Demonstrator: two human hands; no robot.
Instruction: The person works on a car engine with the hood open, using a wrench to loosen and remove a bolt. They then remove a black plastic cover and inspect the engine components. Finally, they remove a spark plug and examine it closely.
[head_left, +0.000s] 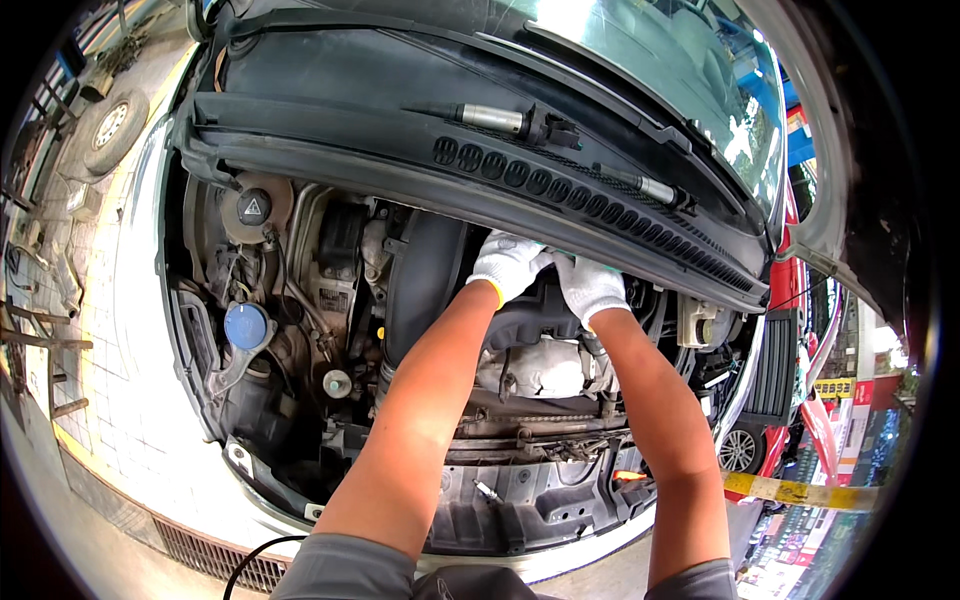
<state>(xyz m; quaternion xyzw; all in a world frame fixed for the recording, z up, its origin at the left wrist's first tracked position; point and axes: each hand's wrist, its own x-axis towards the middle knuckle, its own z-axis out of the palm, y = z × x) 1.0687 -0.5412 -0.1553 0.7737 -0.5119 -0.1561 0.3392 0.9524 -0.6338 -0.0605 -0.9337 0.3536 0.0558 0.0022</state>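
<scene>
My left hand (508, 262) and my right hand (590, 286), in white gloves, reach under the lower edge of the black cowl (320, 145), over the black engine cover (425, 270). They are close together, and their fingertips are mostly hidden, so I cannot make out what they hold. Two parts like ignition coils (490, 118), (655, 190) with silver sleeves lie on the cowl. Below my hands is a pale metal engine part (535, 365). A small silver piece (487, 490) lies on the front panel.
A coolant tank (252, 208) and a blue washer cap (245, 325) are at the left of the bay, inside the white fender (140, 330). The windshield (680, 70) rises behind the cowl. A loose wheel (117, 130) lies at far left; a red car (818, 440) stands at right.
</scene>
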